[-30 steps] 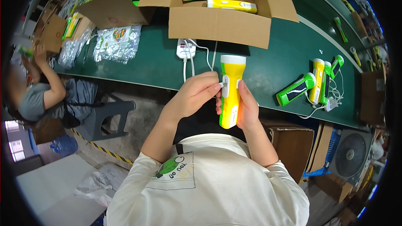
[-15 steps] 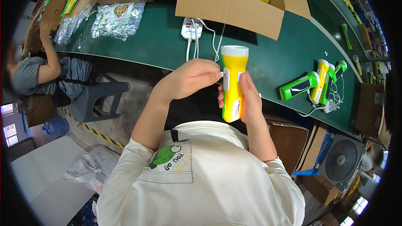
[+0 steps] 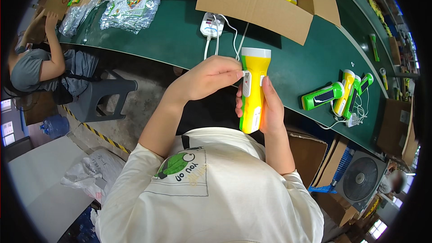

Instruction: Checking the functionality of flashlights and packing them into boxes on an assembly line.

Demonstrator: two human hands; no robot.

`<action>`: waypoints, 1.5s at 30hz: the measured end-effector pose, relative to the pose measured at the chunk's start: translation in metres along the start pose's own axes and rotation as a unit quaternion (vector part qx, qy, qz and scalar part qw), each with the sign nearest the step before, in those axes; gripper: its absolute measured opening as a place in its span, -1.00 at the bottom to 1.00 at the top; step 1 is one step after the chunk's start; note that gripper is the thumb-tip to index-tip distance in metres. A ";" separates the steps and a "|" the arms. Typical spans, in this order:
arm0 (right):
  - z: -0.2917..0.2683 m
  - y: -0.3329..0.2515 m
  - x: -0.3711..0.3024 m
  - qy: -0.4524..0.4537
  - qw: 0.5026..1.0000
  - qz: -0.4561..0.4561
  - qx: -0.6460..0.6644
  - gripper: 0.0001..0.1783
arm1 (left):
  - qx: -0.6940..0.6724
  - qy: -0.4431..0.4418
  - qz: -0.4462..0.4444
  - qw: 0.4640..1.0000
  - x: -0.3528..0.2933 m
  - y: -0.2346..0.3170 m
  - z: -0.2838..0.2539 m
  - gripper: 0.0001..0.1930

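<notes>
My right hand [image 3: 272, 105] holds a yellow-and-green flashlight [image 3: 255, 91] upright, its white head pointing away from me, with the thumb along the right side. My left hand [image 3: 211, 78] is closed in a pinch at the flashlight's left side. Between its thumb and finger shows a small white plug, against the pale panel near the head; most of it is hidden. White cables run from a white power strip [image 3: 212, 25] on the green table [image 3: 180, 31] just beyond my left hand.
An open cardboard box [image 3: 252, 9] with yellow flashlights stands at the back. Several green and yellow flashlights [image 3: 321, 96] lie with white cables at right. Clear plastic packaging [image 3: 130, 12] is piled at back left. Another person [image 3: 42, 69] sits at far left by a grey stool [image 3: 105, 96].
My left hand has shifted slightly up and right, its fingertips still at the flashlight's side. The flashlight remains in my right hand. The whole view has shifted a little.
</notes>
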State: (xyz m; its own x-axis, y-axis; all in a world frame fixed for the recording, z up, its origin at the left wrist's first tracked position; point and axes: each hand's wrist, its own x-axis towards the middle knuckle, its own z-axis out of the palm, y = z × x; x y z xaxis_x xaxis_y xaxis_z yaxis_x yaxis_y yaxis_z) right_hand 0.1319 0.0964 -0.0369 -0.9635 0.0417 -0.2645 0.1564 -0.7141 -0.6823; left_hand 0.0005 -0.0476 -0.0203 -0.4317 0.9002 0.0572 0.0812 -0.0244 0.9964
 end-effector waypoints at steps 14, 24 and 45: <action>0.010 0.000 0.003 0.006 1.000 -0.001 -0.003 -0.38 | -0.060 -0.011 0.011 0.998 0.001 -0.005 0.004 -0.77; 0.008 0.003 0.000 0.020 0.992 -0.060 -0.109 -0.45 | -0.048 -0.040 -0.046 0.997 -0.005 0.001 -0.002 -0.79; 0.000 -0.035 0.008 0.068 0.986 -0.032 -0.149 -0.48 | -0.101 -0.015 0.009 0.995 0.002 -0.008 -0.007 -0.71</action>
State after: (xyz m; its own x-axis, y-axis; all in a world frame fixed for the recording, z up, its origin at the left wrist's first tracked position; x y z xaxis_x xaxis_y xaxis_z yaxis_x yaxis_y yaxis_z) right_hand 0.1183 0.1221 -0.0153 -0.9387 0.1867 -0.2899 0.1733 -0.4716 -0.8646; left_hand -0.0072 -0.0487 -0.0282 -0.4044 0.9115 0.0753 -0.0948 -0.1236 0.9878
